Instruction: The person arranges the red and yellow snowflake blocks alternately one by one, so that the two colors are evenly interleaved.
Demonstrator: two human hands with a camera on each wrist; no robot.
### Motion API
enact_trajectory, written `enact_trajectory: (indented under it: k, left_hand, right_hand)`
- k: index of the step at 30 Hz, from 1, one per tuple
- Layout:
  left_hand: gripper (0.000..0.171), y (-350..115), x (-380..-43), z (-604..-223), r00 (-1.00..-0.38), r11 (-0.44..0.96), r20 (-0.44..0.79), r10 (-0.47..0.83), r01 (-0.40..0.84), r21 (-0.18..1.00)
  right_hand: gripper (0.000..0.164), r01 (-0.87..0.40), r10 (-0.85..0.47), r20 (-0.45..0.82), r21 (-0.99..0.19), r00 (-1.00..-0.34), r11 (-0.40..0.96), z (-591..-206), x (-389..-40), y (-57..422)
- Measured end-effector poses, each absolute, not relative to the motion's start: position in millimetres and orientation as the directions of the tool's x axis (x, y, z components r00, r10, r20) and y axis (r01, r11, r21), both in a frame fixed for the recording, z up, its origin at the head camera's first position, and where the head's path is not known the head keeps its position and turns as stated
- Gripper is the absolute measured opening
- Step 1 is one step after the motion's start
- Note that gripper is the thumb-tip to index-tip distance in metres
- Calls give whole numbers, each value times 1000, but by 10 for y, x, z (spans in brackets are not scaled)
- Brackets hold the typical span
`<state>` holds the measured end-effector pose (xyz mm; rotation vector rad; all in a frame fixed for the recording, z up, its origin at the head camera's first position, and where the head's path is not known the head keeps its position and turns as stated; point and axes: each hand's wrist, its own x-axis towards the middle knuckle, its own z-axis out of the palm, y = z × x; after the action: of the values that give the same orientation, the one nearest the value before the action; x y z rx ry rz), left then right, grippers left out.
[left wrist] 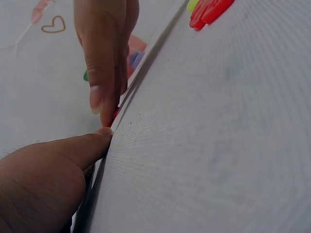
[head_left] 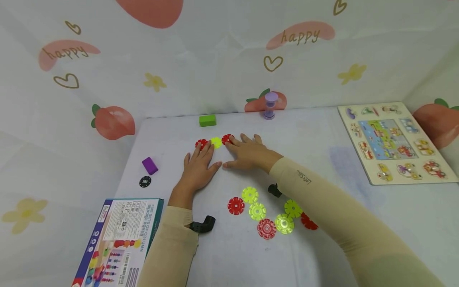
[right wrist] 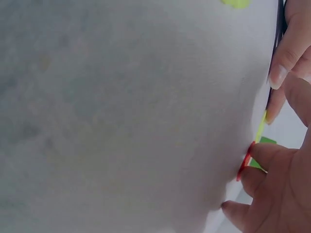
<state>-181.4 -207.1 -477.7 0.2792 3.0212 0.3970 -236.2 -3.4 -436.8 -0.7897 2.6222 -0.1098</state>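
Three flat, notched plastic discs lie in a row in the head view: a red disc [head_left: 201,142], a yellow-green disc [head_left: 216,142] and another red disc [head_left: 226,138]. My left hand [head_left: 198,171] rests flat with fingers extended, its fingertips on the left red disc and at the edge of the yellow-green one. From the other side, my right hand [head_left: 249,153] spreads its fingers, with fingertips on the right red disc [right wrist: 246,161]. Both thumbs point toward each other just below the row. In the left wrist view the discs are mostly hidden behind the fingers.
Nearer me lie loose discs, among them a red one [head_left: 236,206] and a yellow-green one [head_left: 250,195]. Behind the row stand a green block [head_left: 207,120] and a purple sand timer [head_left: 270,106]. A purple block [head_left: 150,166], black chip [head_left: 145,181] and box [head_left: 123,223] sit left; a puzzle board [head_left: 362,159] right.
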Motion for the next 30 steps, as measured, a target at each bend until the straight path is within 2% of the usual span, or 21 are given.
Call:
enact_trajectory:
  k: [15,24,30]
  left_hand:
    - [78,-2073,-1816,-4771,-979,952,-71,189,165,257]
    - [77,-2074,-1823,-4782,-980,953,-68,185,162,256]
    - [77,-2072,-1818,-4766,-980,950,-60,190,168,263]
  right_hand:
    - [94,-508,-540,-356,-187,-763,841,-4396,-2340,-50]
    - [91,-487,-526,-348,-199,-776,850,-4339,-2296,-80]
    - [88,-509,-574,-288,-273,-767,817,-4316,-2338,15]
